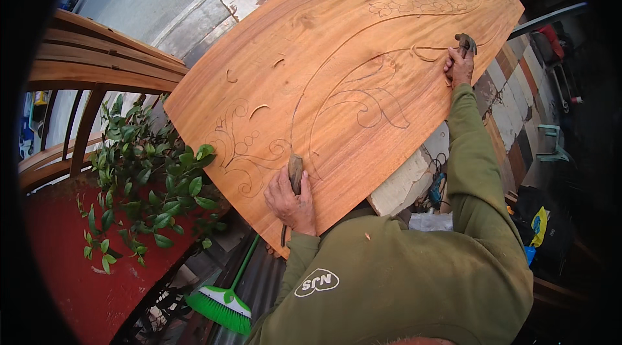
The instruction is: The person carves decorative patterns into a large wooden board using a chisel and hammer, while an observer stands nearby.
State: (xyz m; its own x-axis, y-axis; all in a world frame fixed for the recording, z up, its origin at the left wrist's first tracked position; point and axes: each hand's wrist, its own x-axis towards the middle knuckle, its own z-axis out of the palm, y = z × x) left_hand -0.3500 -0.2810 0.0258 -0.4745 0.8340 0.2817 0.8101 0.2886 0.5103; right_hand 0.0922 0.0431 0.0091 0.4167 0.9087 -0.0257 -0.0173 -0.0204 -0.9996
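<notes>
A large reddish wooden panel [350, 118] lies beneath both hands, with pencilled scrolls and leaves, a long curved groove and several pale curled shavings on it. My left hand [290, 206] rests at its near left part, fingers wrapped round a short, dark brown tool [295, 170]; a dark cord or rod hangs below that hand. My right hand [459, 68] is closed on a dark hammer-like tool [465, 42] at the panel's right, by the groove's end. Both forearms are in green sleeves. What lies under the fingers is hidden.
A leafy plant [149, 189] stands left beside slatted woodwork [110, 69] and a red surface [84, 261]. A green broom [217, 309] lies below. A teal power tool [434, 193] and pale board [398, 193] sit under the panel's edge. Patchwork tiles [515, 95] extend right.
</notes>
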